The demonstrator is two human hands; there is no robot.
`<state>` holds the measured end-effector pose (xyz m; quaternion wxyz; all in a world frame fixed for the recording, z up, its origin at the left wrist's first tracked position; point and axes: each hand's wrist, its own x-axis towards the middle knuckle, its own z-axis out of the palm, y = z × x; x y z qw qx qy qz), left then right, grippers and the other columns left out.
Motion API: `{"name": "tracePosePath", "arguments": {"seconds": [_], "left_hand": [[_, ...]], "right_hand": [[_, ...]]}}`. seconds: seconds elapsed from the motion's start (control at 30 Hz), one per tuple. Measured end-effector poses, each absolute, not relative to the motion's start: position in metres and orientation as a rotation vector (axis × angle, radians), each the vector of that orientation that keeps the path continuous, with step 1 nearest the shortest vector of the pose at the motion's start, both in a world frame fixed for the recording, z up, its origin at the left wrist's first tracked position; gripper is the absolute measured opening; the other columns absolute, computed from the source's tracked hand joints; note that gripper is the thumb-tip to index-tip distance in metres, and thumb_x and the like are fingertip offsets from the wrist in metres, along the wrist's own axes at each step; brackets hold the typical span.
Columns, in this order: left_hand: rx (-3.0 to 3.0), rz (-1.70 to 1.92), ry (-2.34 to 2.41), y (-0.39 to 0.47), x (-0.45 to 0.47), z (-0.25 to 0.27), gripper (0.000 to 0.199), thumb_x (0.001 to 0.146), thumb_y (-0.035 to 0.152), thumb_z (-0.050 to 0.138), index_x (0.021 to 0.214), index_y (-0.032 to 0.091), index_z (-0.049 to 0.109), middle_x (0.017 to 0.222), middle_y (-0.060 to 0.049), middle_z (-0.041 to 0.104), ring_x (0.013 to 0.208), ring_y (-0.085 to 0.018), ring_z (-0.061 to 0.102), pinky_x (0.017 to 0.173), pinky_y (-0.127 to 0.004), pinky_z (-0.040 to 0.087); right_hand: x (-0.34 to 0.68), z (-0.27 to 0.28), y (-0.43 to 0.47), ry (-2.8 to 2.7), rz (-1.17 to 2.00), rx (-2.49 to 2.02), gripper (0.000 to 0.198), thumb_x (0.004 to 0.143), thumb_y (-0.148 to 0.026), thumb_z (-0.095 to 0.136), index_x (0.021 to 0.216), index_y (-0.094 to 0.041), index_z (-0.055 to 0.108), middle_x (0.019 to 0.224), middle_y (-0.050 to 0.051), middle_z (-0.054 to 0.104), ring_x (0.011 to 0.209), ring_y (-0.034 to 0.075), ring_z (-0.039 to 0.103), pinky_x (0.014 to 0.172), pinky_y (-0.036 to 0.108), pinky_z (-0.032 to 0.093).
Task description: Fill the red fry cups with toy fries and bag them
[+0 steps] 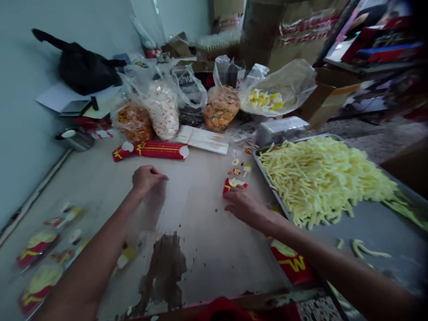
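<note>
My left hand [147, 179] hovers over the left middle of the table, thumb and fingers drawn together; anything between them is too small to make out. Fingers of my right hand [244, 206] close over the lower edge of a small red carton of fries [236, 182]. Just beyond that carton lie little toy-like food pieces: a fried egg [236, 162], a round pizza-like piece [236, 171] and a yellow-and-white popsicle [247, 168]. Beneath my right forearm is a larger-looking red fries carton [294, 263] with a yellow M.
A metal tray [334, 236] heaped with pale fries [327, 174] stands at right. Bags of small pieces [163, 109] line the back, behind stacked red cartons [160, 150] and white strips [203, 139]. Blurred filled packs [40, 245] lie at left, near a metal cup [78, 140].
</note>
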<state>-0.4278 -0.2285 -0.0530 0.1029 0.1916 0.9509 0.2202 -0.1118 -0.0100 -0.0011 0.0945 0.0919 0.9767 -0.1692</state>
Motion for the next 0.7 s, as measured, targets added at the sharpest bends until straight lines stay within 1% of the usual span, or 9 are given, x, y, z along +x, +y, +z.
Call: {"name": "tracePosePath", "arguments": {"seconds": [0.07, 0.17, 0.23, 0.3, 0.37, 0.43, 0.5, 0.6, 0.7], "left_hand": [[0.634, 0.75, 2.615, -0.235, -0.442, -0.053, 0.04, 0.057, 0.054, 0.079, 0.071, 0.018, 0.065, 0.064, 0.0, 0.062, 0.061, -0.015, 0.052, 0.057, -0.027, 0.032], [0.738, 0.826, 2.457, -0.246, -0.458, -0.052, 0.04, 0.056, 0.053, 0.076, 0.067, 0.018, 0.06, 0.06, 0.003, 0.056, 0.059, -0.013, 0.048, 0.057, -0.025, 0.032], [0.756, 0.866, 2.392, -0.251, -0.46, -0.052, 0.037, 0.058, 0.051, 0.073, 0.067, 0.019, 0.057, 0.059, 0.003, 0.054, 0.058, -0.013, 0.046, 0.056, -0.025, 0.031], [0.672, 0.952, 2.345, -0.253, -0.457, -0.054, 0.033, 0.062, 0.048, 0.07, 0.072, 0.02, 0.056, 0.061, 0.003, 0.056, 0.057, -0.013, 0.048, 0.055, -0.025, 0.032], [0.546, 1.046, 2.312, -0.251, -0.451, -0.056, 0.032, 0.064, 0.046, 0.069, 0.076, 0.019, 0.058, 0.064, 0.003, 0.059, 0.057, -0.013, 0.049, 0.054, -0.025, 0.033], [0.479, 1.058, 2.289, -0.244, -0.446, -0.058, 0.034, 0.062, 0.047, 0.074, 0.076, 0.018, 0.063, 0.066, 0.002, 0.061, 0.057, -0.013, 0.05, 0.054, -0.025, 0.035], [0.479, 0.952, 2.27, -0.234, -0.444, -0.058, 0.038, 0.056, 0.047, 0.082, 0.073, 0.016, 0.068, 0.065, 0.0, 0.064, 0.059, -0.014, 0.053, 0.056, -0.026, 0.036], [0.517, 0.793, 2.213, -0.223, -0.449, -0.051, 0.041, 0.05, 0.048, 0.087, 0.07, 0.015, 0.074, 0.061, -0.002, 0.065, 0.057, -0.014, 0.052, 0.056, -0.026, 0.034], [0.572, 0.746, 2.031, -0.222, -0.452, -0.04, 0.044, 0.064, 0.058, 0.077, 0.079, 0.016, 0.078, 0.065, -0.003, 0.067, 0.055, -0.012, 0.048, 0.054, -0.026, 0.03]], "right_hand": [[-0.123, 0.004, -0.017, 2.866, -0.66, 0.107, 0.03, 0.084, -0.024, 0.071, 0.113, -0.019, 0.07, 0.113, 0.009, 0.071, 0.105, 0.023, 0.063, 0.089, 0.032, 0.047], [-0.138, 0.008, -0.01, 2.905, -0.47, -0.058, 0.068, 0.071, -0.013, 0.076, 0.136, -0.019, 0.058, 0.141, 0.015, 0.057, 0.128, 0.032, 0.051, 0.102, 0.044, 0.043], [-0.149, 0.003, 0.003, 2.907, -0.263, -0.16, 0.095, 0.062, -0.004, 0.074, 0.151, -0.017, 0.042, 0.16, 0.018, 0.034, 0.146, 0.039, 0.03, 0.114, 0.055, 0.03], [-0.162, -0.005, 0.018, 2.847, -0.167, -0.258, 0.107, 0.058, -0.001, 0.072, 0.156, -0.017, 0.033, 0.163, 0.018, 0.029, 0.151, 0.04, 0.018, 0.119, 0.058, 0.017], [-0.176, -0.014, 0.029, 2.793, -0.198, -0.339, 0.108, 0.056, -0.008, 0.075, 0.156, -0.017, 0.033, 0.155, 0.017, 0.042, 0.146, 0.039, 0.028, 0.119, 0.057, 0.015], [-0.188, -0.019, 0.033, 2.766, -0.279, -0.378, 0.107, 0.055, -0.02, 0.082, 0.153, -0.016, 0.039, 0.141, 0.016, 0.052, 0.133, 0.037, 0.044, 0.115, 0.055, 0.025], [-0.196, -0.021, 0.03, 2.776, -0.334, -0.352, 0.104, 0.053, -0.03, 0.085, 0.148, -0.015, 0.045, 0.131, 0.015, 0.057, 0.118, 0.035, 0.053, 0.107, 0.052, 0.036], [-0.197, -0.017, 0.021, 2.839, -0.341, -0.268, 0.097, 0.052, -0.033, 0.084, 0.141, -0.013, 0.051, 0.128, 0.016, 0.058, 0.112, 0.035, 0.054, 0.099, 0.05, 0.041], [-0.19, -0.009, 0.018, 2.911, -0.358, -0.198, 0.091, 0.054, -0.03, 0.082, 0.138, -0.013, 0.052, 0.13, 0.015, 0.059, 0.113, 0.034, 0.054, 0.101, 0.049, 0.039]]}}
